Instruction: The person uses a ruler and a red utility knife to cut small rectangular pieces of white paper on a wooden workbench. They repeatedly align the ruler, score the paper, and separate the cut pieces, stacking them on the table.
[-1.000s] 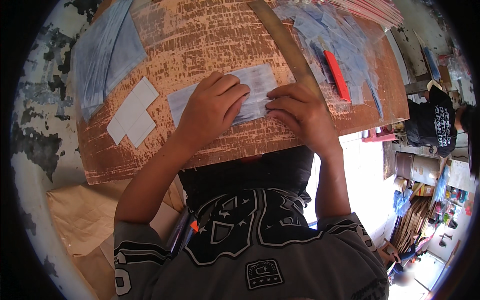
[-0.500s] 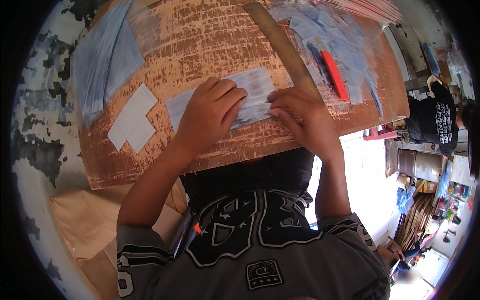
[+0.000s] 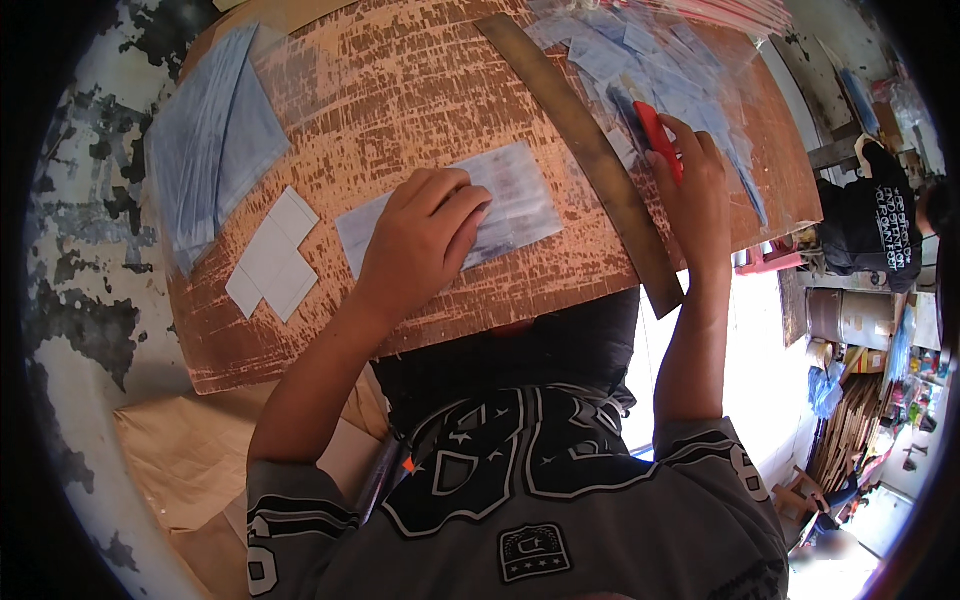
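Observation:
A stack of thin, clear-bluish plastic sheets (image 3: 515,195) lies on the worn board in front of me. My left hand (image 3: 425,225) presses down on it, fingers curled and held together; the palm hides part of the stack. To the right, my right hand (image 3: 697,185) has its thumb and fingers closed round a red utility knife (image 3: 655,130), lying among loose plastic pieces. Between the hands, a long brownish metal ruler (image 3: 580,125) slants across the board, its near end jutting past the edge. A white cut-out card template (image 3: 275,258) rests left of the stack.
Larger bluish plastic sheets (image 3: 215,140) lie at the board's far left, and a heap of cut plastic pieces (image 3: 660,60) at the far right. Pinkish-red strips (image 3: 735,12) stick out behind. Brown paper (image 3: 180,450) is below left. Another person in black (image 3: 870,225) is at the right.
My right hand has left the plastic stack, moved right past the ruler and taken hold of the red utility knife. The ruler's near end is now uncovered. My left hand stays on the stack.

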Demonstrator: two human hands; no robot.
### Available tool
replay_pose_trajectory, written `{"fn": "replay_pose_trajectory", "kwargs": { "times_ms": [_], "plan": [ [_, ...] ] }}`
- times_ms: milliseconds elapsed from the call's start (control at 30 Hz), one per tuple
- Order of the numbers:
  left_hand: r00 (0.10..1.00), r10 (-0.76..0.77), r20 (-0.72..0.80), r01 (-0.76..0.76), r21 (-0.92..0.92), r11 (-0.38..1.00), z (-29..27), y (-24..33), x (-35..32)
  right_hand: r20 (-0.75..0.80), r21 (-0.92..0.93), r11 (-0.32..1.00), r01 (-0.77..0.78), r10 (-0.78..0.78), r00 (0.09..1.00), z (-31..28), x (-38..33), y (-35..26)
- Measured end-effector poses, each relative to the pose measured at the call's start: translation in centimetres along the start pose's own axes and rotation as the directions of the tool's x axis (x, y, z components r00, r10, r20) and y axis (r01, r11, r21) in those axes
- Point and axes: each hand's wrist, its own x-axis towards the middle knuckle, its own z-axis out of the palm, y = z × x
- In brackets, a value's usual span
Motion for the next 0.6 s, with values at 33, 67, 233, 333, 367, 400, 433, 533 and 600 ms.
{"fn": "replay_pose_trajectory", "kwargs": {
  "times_ms": [33,67,233,333,367,400,433,533,600],
  "plan": [
    [1.000,0.004,-0.008,-0.004,0.007,1.000,0.0,0.0,0.0,0.003,0.019,1.000,-0.004,0.004,1.000,0.0,0.1,0.1],
    [1.000,0.006,-0.008,-0.006,0.007,1.000,0.0,0.1,0.0,0.006,0.037,0.999,-0.008,0.007,1.000,-0.1,0.2,0.2],
    [0.999,0.040,-0.033,-0.039,0.033,0.999,0.0,0.2,0.2,0.016,0.144,0.981,-0.130,0.130,0.991,-0.6,0.0,-1.4],
    [1.000,0.016,-0.025,-0.016,0.009,1.000,0.2,0.0,0.0,0.079,0.325,0.920,-0.218,0.203,0.976,-1.3,-1.1,-3.9],
    [1.000,0.003,-0.021,-0.003,-0.001,1.000,0.2,0.0,-0.1,0.109,0.408,0.879,-0.247,0.222,0.969,-1.7,-1.8,-5.3],
    [1.000,-0.010,-0.017,0.010,-0.010,1.000,0.2,0.0,-0.1,0.142,0.486,0.829,-0.277,0.238,0.961,-1.9,-2.5,-6.6],
    [1.000,-0.019,-0.012,0.019,-0.022,1.000,0.2,0.1,-0.1,0.191,0.539,0.792,-0.286,0.216,0.958,-1.9,-3.3,-7.6],
    [1.000,-0.010,-0.022,0.010,-0.016,1.000,0.2,0.1,-0.2,0.260,0.587,0.774,-0.238,0.098,0.961,-1.7,-5.3,-10.2],
    [1.000,-0.005,-0.024,0.005,-0.009,1.000,0.1,0.1,-0.2,0.222,0.479,0.874,-0.079,-0.034,0.974,-1.2,-6.0,-11.5]
  ]
}}
